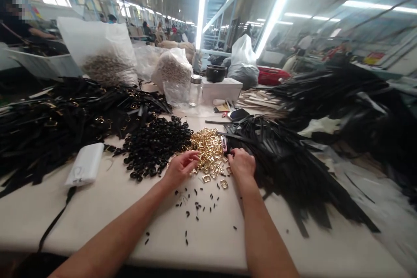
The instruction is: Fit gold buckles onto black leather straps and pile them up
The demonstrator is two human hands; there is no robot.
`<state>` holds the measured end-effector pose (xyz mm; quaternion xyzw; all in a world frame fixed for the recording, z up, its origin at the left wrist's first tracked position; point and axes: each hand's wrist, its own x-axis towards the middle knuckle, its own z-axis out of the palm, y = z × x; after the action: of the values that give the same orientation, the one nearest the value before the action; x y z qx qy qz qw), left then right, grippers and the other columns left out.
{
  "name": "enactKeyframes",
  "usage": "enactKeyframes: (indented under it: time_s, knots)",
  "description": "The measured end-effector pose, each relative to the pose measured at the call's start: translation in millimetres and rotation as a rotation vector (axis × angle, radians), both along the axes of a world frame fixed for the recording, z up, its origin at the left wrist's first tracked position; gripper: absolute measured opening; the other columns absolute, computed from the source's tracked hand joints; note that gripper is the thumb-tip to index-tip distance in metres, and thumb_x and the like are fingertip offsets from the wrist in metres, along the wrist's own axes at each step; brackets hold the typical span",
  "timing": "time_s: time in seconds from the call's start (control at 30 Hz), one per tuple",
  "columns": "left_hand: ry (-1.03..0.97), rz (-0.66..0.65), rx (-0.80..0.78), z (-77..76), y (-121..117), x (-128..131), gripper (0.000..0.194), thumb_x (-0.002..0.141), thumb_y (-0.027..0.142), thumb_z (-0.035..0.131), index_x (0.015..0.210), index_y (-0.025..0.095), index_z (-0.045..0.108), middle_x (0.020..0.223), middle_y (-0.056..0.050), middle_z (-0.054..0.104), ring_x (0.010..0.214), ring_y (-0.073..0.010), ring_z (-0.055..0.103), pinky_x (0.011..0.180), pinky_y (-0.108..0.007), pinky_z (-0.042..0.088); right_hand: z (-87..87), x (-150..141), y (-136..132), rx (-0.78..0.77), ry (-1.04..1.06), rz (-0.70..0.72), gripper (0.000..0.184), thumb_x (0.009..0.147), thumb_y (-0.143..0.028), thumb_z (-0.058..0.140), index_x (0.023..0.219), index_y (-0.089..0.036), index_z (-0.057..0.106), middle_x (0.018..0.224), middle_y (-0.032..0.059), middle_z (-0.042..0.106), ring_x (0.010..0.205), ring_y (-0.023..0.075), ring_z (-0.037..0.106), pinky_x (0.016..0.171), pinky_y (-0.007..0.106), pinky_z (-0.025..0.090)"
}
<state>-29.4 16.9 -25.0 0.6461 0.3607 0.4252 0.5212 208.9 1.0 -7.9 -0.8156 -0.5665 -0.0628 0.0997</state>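
My left hand (181, 167) is at the near left edge of a heap of gold buckles (208, 147), its fingers stretched out and the thumb apart from them. Nothing can be made out in it. To its left lies a pile of small black loops (153, 143). On the heap's other side, my right hand (241, 163) has its fingers curled down at the edge of a pile of black straps (273, 156); whatever they pinch is hidden. A small pink-handled item (224, 143) lies just beyond those fingertips. One loose buckle (223, 184) sits between my forearms.
Small black bits are scattered over the pale tabletop (208, 247). A white power bank (86, 164) with a black cable lies left, before buckled black straps (65, 121). Behind stand a glass bottle (195, 91), a white box (223, 91), filled plastic bags (107, 58) and a phone (238, 114).
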Motion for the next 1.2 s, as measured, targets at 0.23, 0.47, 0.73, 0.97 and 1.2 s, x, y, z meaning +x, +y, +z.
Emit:
enactKeyframes:
  time_s: [0.23, 0.47, 0.73, 0.97, 1.2]
  knots:
    - [-0.061, 0.031, -0.119, 4.1, 6.0, 1.3, 0.035, 0.08, 0.036, 0.066, 0.109, 0.017, 0.066, 0.089, -0.005, 0.07, 0.072, -0.0137, 0.064, 0.066, -0.027, 0.053, 12.0, -1.8, -5.1, 0.266, 0.181, 0.068, 0.022, 0.093, -0.028, 0.047, 0.095, -0.019, 0.066, 0.086, 0.0074, 0.071, 0.073, 0.018, 0.064, 0.062, 0.027, 0.035]
    - [-0.203, 0.062, -0.391, 18.9, 6.1, 1.4, 0.048, 0.075, 0.038, 0.071, 0.114, 0.014, 0.058, 0.08, -0.004, 0.069, 0.062, -0.0109, 0.064, 0.06, -0.023, 0.052, 8.3, -45.0, -10.2, 0.115, 0.862, 0.504, 0.025, 0.095, -0.034, 0.042, 0.092, -0.022, 0.063, 0.055, -0.0047, 0.054, 0.048, 0.0118, 0.051, 0.05, 0.022, 0.036]
    - [-0.287, 0.079, -0.59, 23.1, 6.2, 2.0, 0.03, 0.066, 0.023, 0.074, 0.09, 0.014, 0.059, 0.067, 0.0, 0.067, 0.055, -0.0089, 0.062, 0.056, -0.02, 0.051, 5.3, -63.4, -14.3, 0.102, 0.918, 0.624, 0.017, 0.085, -0.036, 0.061, 0.092, -0.021, 0.062, 0.069, -0.0022, 0.066, 0.059, 0.0121, 0.058, 0.056, 0.023, 0.043]
    - [-0.315, 0.097, -0.614, 19.4, 9.9, 0.3, 0.026, 0.066, 0.022, 0.073, 0.085, 0.015, 0.057, 0.065, 0.001, 0.065, 0.055, -0.0091, 0.063, 0.056, -0.019, 0.052, 7.9, -64.0, -15.3, 0.205, 0.658, 0.623, 0.012, 0.082, -0.032, 0.066, 0.079, -0.021, 0.065, 0.073, 0.0003, 0.068, 0.064, 0.0137, 0.06, 0.061, 0.024, 0.041]
    - [-0.254, 0.024, -0.519, 19.0, 9.0, -1.6, 0.024, 0.069, 0.027, 0.072, 0.087, 0.016, 0.062, 0.076, -0.001, 0.066, 0.06, -0.0095, 0.062, 0.061, -0.023, 0.051, 12.6, -64.6, -18.2, 0.202, 0.491, 0.638, 0.015, 0.085, -0.029, 0.061, 0.072, -0.021, 0.062, 0.065, -0.0008, 0.065, 0.058, 0.0122, 0.055, 0.058, 0.023, 0.035]
